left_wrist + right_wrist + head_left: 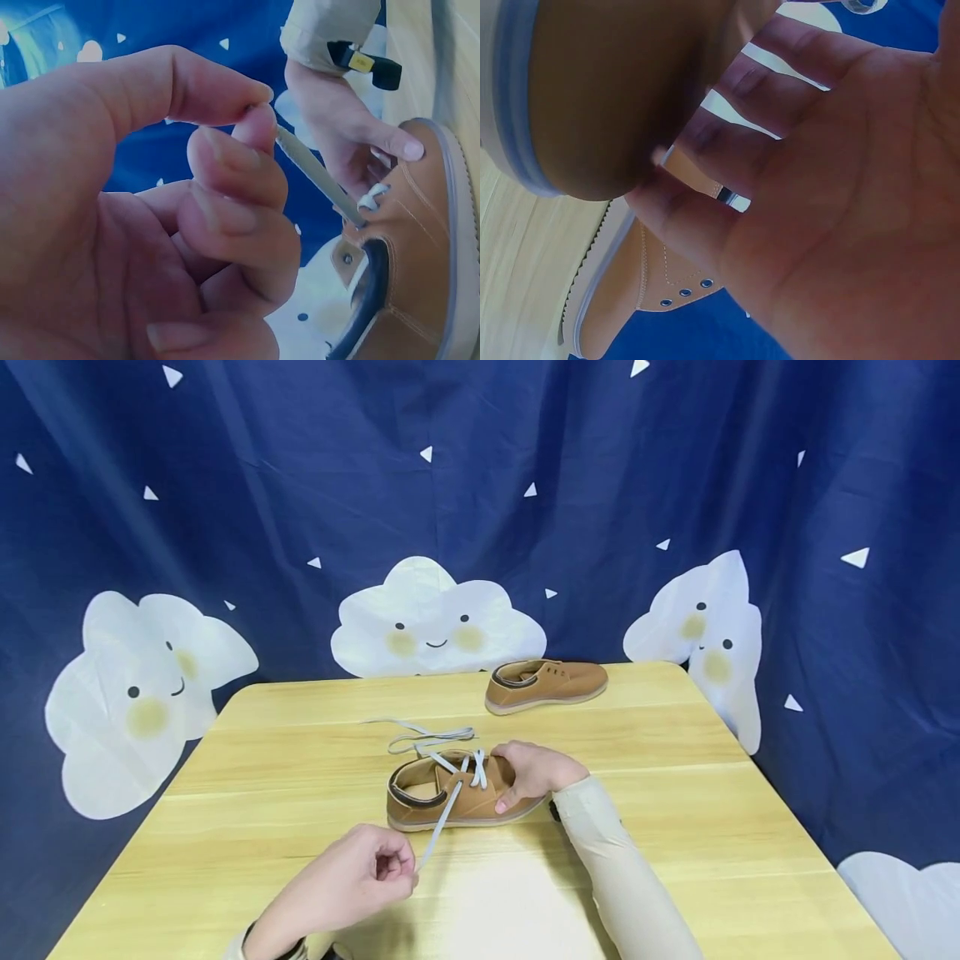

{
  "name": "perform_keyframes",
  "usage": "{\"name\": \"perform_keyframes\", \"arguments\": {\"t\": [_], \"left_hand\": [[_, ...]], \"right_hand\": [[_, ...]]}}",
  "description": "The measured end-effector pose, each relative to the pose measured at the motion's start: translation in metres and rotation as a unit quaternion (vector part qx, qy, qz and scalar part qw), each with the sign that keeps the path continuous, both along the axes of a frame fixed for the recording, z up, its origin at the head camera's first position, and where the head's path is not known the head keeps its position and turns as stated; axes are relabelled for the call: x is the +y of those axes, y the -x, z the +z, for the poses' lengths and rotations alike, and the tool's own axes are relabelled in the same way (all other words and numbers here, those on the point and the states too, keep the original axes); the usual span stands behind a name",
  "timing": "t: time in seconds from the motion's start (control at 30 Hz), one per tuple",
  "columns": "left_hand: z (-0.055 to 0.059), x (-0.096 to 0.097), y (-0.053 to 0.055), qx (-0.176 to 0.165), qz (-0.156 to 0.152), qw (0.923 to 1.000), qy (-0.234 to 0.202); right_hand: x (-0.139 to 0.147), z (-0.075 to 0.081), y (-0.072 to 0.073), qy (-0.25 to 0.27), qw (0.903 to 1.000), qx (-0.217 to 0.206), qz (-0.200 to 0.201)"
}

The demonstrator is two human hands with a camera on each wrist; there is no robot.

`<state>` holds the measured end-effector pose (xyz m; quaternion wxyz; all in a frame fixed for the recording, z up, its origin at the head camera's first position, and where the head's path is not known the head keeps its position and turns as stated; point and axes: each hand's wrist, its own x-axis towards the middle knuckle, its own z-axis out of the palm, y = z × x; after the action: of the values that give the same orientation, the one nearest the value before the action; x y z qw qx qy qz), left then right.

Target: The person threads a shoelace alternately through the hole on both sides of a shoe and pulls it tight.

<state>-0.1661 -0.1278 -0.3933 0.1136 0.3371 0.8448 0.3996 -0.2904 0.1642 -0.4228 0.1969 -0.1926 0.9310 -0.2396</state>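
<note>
Pinching a flat, pale grey fabric lace (439,828) between its fingertips, the left hand (348,878) is at the near side of a brown leather-look shoe (483,810) with a dark-lined collar and pale sole. The pinched strand runs straight from the shoe's eyelets to the fingertips. That shoe sits upright on a yellow wood-grained table (675,810), toe to the right. The right hand (536,772) grips the shoe's toe end, thumb on the near side and fingers round the far side. The lace crosses at the shoe's front eyelets, and another length lies in loose loops just behind the shoe. A second brown shoe (558,687) stands farther behind it, towards its toe end. Beyond them hangs a dark blue cloud-printed curtain (480,485).
</note>
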Motion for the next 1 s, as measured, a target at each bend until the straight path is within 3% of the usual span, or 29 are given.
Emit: {"name": "perform_keyframes", "arguments": {"t": [0.37, 0.5, 0.67, 0.8, 0.9, 1.0], "left_hand": [[-0.005, -0.014, -0.007, -0.007, 0.002, 0.9995, 0.031], [-0.01, -0.017, -0.006, -0.001, 0.001, 0.9992, 0.041], [-0.031, -0.016, 0.005, 0.026, 0.024, 0.9942, 0.101], [-0.045, -0.012, 0.015, 0.027, 0.038, 0.9887, 0.142], [-0.04, -0.01, 0.024, 0.021, 0.029, 0.9915, 0.125], [-0.024, -0.01, 0.042, 0.032, 0.027, 0.9959, 0.08]], "right_hand": [[-0.002, 0.002, -0.002, -0.006, 0.9999, 0.001, -0.009], [-0.001, 0.003, -0.003, -0.01, 0.9999, 0.001, -0.013], [-0.001, 0.003, -0.003, -0.01, 0.9998, 0.001, -0.016], [-0.002, 0.002, -0.003, -0.001, 0.9999, -0.001, -0.016], [-0.002, 0.001, -0.004, 0.003, 0.9999, -0.001, -0.017], [-0.002, 0.001, -0.005, 0.004, 0.9998, -0.001, -0.019]]}}
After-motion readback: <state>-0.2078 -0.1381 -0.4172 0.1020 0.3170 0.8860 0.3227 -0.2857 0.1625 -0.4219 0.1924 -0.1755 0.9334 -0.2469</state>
